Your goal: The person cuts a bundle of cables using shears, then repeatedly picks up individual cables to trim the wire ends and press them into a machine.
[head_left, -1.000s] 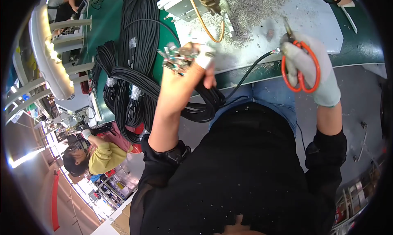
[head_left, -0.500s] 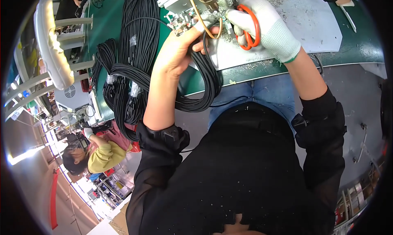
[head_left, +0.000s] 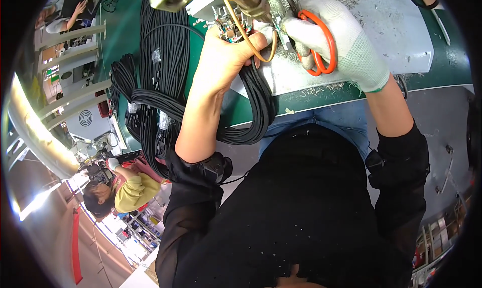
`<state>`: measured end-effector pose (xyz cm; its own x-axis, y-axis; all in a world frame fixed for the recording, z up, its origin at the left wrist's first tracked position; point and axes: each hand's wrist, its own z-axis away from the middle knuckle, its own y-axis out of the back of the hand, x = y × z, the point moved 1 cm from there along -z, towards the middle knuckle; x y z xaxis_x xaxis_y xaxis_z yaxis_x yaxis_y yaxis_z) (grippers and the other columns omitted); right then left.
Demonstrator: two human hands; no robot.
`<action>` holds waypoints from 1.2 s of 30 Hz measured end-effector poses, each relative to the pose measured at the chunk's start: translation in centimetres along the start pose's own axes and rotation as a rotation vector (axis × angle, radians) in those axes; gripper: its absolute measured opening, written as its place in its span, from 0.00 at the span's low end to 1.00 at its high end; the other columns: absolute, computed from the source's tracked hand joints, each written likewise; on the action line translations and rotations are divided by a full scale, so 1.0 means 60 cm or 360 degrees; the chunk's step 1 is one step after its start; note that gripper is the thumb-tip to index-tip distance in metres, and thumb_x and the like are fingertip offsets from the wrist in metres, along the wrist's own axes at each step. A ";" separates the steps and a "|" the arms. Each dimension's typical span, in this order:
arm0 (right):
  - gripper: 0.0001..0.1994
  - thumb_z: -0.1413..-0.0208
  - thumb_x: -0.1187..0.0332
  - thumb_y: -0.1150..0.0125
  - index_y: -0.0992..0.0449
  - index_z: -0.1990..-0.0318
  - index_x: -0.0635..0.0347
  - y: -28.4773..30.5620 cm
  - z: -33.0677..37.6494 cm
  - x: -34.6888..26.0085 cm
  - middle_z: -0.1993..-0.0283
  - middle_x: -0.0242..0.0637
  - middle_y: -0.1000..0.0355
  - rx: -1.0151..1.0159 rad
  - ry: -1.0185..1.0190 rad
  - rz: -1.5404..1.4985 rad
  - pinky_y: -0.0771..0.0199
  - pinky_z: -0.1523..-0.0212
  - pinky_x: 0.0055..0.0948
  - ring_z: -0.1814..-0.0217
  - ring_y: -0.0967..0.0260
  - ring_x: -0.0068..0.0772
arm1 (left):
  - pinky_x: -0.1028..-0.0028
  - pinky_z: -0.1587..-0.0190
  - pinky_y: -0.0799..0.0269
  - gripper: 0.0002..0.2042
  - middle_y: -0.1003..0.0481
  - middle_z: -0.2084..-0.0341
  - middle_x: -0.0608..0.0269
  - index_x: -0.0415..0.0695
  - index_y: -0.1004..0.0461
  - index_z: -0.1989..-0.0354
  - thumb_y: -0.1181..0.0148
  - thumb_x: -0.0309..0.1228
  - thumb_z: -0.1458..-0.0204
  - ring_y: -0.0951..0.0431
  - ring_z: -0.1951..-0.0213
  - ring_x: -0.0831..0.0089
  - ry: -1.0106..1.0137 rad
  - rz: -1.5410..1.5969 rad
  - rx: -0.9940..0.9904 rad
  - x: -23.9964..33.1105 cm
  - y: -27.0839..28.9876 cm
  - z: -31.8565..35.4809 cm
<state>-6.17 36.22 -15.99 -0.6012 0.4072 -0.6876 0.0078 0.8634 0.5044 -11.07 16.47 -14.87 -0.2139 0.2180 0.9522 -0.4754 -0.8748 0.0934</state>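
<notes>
My left hand (head_left: 232,52), bare apart from white coverings on its fingertips, is closed round the end of a bundle of black cables (head_left: 259,100). Small metal connectors (head_left: 231,27) stick out above the fingers. A white glove covers my right hand (head_left: 341,39), which holds scissors with orange loop handles (head_left: 330,42); their dark tips point away from me. Between the two hands is a small silvery connector piece (head_left: 284,39); whether the gloved fingertips grip it I cannot tell. A tan tube or wire (head_left: 244,33) curves down in front of my left fingers.
A metal machine nozzle (head_left: 248,2) hangs just above my hands. Metal clippings lie over the white board (head_left: 396,42) on the green table (head_left: 346,93). Thick black cable coils (head_left: 163,72) lie at left. A lamp (head_left: 40,132) and another person (head_left: 128,190) are further left.
My right hand and the scissors have shifted slightly right and nearer to me. My left hand still holds the cables. The head view has moved, bringing the machine nozzle further into sight.
</notes>
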 end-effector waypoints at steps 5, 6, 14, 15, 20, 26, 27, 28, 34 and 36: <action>0.11 0.56 0.74 0.38 0.26 0.63 0.66 0.004 -0.001 0.003 0.82 0.33 0.36 -0.0111 -0.0369 -0.0327 0.36 0.81 0.23 0.81 0.35 0.26 | 0.80 0.80 0.32 0.07 0.27 0.80 0.66 0.39 0.27 0.71 0.35 0.25 0.55 0.28 0.81 0.79 -0.0063 0.0044 -0.0034 0.017 -0.008 0.002; 0.11 0.57 0.74 0.38 0.26 0.63 0.65 0.007 -0.006 0.004 0.82 0.33 0.36 -0.0069 -0.0134 -0.0101 0.36 0.81 0.23 0.82 0.35 0.26 | 0.80 0.80 0.32 0.07 0.27 0.80 0.66 0.39 0.27 0.71 0.35 0.25 0.56 0.28 0.81 0.79 -0.0061 0.0012 -0.0017 0.021 -0.009 0.002; 0.12 0.58 0.71 0.40 0.26 0.64 0.65 0.008 -0.001 0.010 0.81 0.32 0.33 -0.0081 0.0153 0.0265 0.36 0.79 0.25 0.81 0.35 0.28 | 0.79 0.80 0.32 0.07 0.26 0.78 0.65 0.38 0.27 0.71 0.35 0.26 0.56 0.28 0.81 0.79 -0.0080 -0.0075 -0.0014 0.016 -0.007 0.001; 0.11 0.56 0.71 0.40 0.26 0.64 0.65 0.008 -0.001 0.009 0.81 0.32 0.33 -0.0160 0.0055 0.0209 0.36 0.79 0.25 0.81 0.35 0.27 | 0.79 0.79 0.33 0.08 0.26 0.78 0.65 0.38 0.27 0.71 0.34 0.27 0.56 0.28 0.81 0.79 -0.0060 -0.0113 -0.0004 0.014 -0.006 0.001; 0.07 0.46 0.71 0.44 0.27 0.64 0.66 0.006 -0.013 -0.020 0.84 0.30 0.36 -0.0065 -0.1206 -0.0908 0.37 0.80 0.24 0.83 0.37 0.22 | 0.78 0.79 0.34 0.08 0.28 0.80 0.65 0.38 0.27 0.69 0.36 0.29 0.51 0.31 0.83 0.79 -0.0057 -0.0118 -0.0025 0.002 -0.007 0.008; 0.09 0.45 0.67 0.45 0.26 0.62 0.65 0.077 0.053 -0.042 0.84 0.29 0.39 -0.0080 -0.1168 -0.0417 0.38 0.82 0.19 0.84 0.40 0.16 | 0.78 0.79 0.37 0.08 0.33 0.85 0.68 0.38 0.30 0.61 0.45 0.29 0.44 0.36 0.85 0.81 -0.0008 0.0858 0.0108 -0.010 0.006 0.092; 0.09 0.45 0.67 0.45 0.26 0.62 0.65 0.085 0.071 -0.050 0.84 0.29 0.39 -0.0094 -0.1158 -0.0412 0.38 0.82 0.19 0.84 0.40 0.16 | 0.78 0.79 0.38 0.07 0.33 0.85 0.68 0.37 0.31 0.60 0.47 0.28 0.42 0.37 0.85 0.82 0.0022 0.1032 0.0082 -0.010 0.003 0.116; 0.10 0.45 0.67 0.45 0.26 0.61 0.65 0.093 0.088 -0.053 0.84 0.28 0.38 -0.0024 -0.1122 -0.0020 0.39 0.82 0.18 0.84 0.40 0.15 | 0.78 0.79 0.38 0.07 0.33 0.85 0.68 0.37 0.31 0.60 0.47 0.28 0.42 0.37 0.85 0.82 0.0014 0.1041 0.0093 -0.005 -0.005 0.134; 0.11 0.46 0.66 0.44 0.26 0.61 0.66 0.070 0.064 -0.151 0.83 0.27 0.35 -0.0150 -0.1074 -0.0624 0.39 0.82 0.16 0.83 0.39 0.13 | 0.80 0.77 0.37 0.08 0.30 0.75 0.66 0.38 0.31 0.58 0.44 0.24 0.45 0.32 0.80 0.80 0.0223 0.0493 -0.0788 0.007 -0.061 0.178; 0.11 0.46 0.66 0.45 0.26 0.62 0.67 0.059 0.074 -0.148 0.83 0.27 0.34 -0.0164 -0.0732 -0.0495 0.40 0.83 0.16 0.84 0.39 0.13 | 0.79 0.77 0.35 0.10 0.30 0.76 0.65 0.38 0.32 0.58 0.42 0.21 0.48 0.31 0.79 0.79 -0.0033 0.0274 -0.0684 0.012 -0.078 0.167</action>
<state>2.76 37.02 -10.41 -0.1525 0.2460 -0.9572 -0.2059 0.9393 0.2743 -0.42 16.39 -11.69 -0.3058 0.0726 0.9493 -0.7461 -0.6377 -0.1915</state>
